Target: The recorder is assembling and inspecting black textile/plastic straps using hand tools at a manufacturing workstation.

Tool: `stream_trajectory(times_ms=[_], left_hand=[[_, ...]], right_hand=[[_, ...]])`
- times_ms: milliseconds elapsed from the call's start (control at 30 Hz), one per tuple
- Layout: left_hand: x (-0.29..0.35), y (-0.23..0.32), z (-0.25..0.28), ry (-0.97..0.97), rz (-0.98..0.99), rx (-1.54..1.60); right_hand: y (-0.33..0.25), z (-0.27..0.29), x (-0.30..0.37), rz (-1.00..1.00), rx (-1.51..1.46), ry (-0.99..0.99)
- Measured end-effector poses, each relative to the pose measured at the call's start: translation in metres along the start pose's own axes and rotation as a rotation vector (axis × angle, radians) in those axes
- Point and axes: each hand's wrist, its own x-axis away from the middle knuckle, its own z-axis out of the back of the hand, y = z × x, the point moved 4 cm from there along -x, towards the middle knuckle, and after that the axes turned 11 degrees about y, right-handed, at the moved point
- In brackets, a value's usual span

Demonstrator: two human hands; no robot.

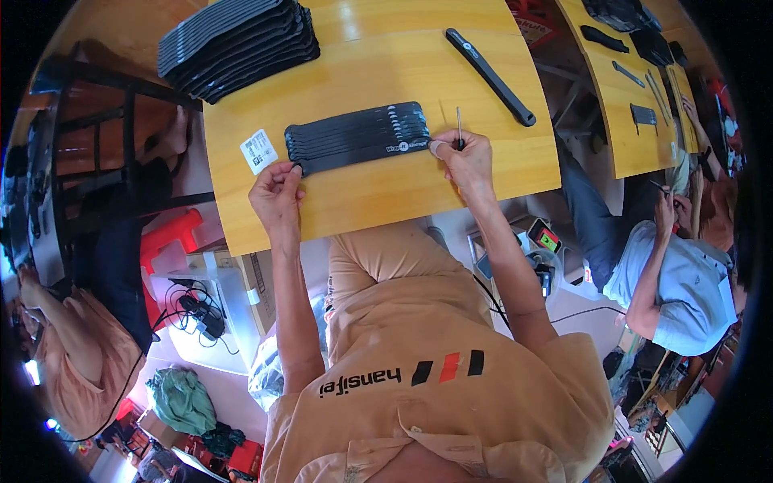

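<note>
Several black straps [354, 129] lie overlapped in a fanned row on the yellow wooden table [362, 213], with pale printing near their right ends. My left hand [278, 193] pinches the left end of the nearest strap between thumb and fingers. At the other end, my right hand [469, 165] is closed with its thumb and finger on the strap's right tip. A thin metal tool with a dark handle [459, 129] sticks up from the right hand's fingers; its kind is unclear. A white printed label [258, 151] lies beside the straps, near my left hand.
A tall pile of black straps [241, 48] stands at the far left of the table. One long black strap with a slotted end [491, 76] lies at the far right. Other people work at both sides, one in a blue shirt [676, 282]. A red stool [171, 241] is at left.
</note>
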Motion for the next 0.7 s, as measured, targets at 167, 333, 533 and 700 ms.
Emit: stream_trajectory(times_ms=[167, 333, 533, 700], left_hand=[[-0.002, -0.002, 0.001, -0.001, -0.007, 0.014], [-0.003, -0.003, 0.001, -0.004, -0.005, -0.003], [-0.002, -0.002, 0.001, 0.01, -0.012, -0.03], [0.001, 0.002, -0.001, 0.027, -0.003, -0.069]], right_hand=[[-0.003, 0.0, 0.001, 0.008, 0.019, -0.007], [-0.006, -0.001, 0.002, 0.031, 0.066, 0.009], [-0.008, -0.002, 0.003, 0.036, 0.104, 0.017], [-0.01, -0.002, 0.005, 0.041, 0.108, 0.033]])
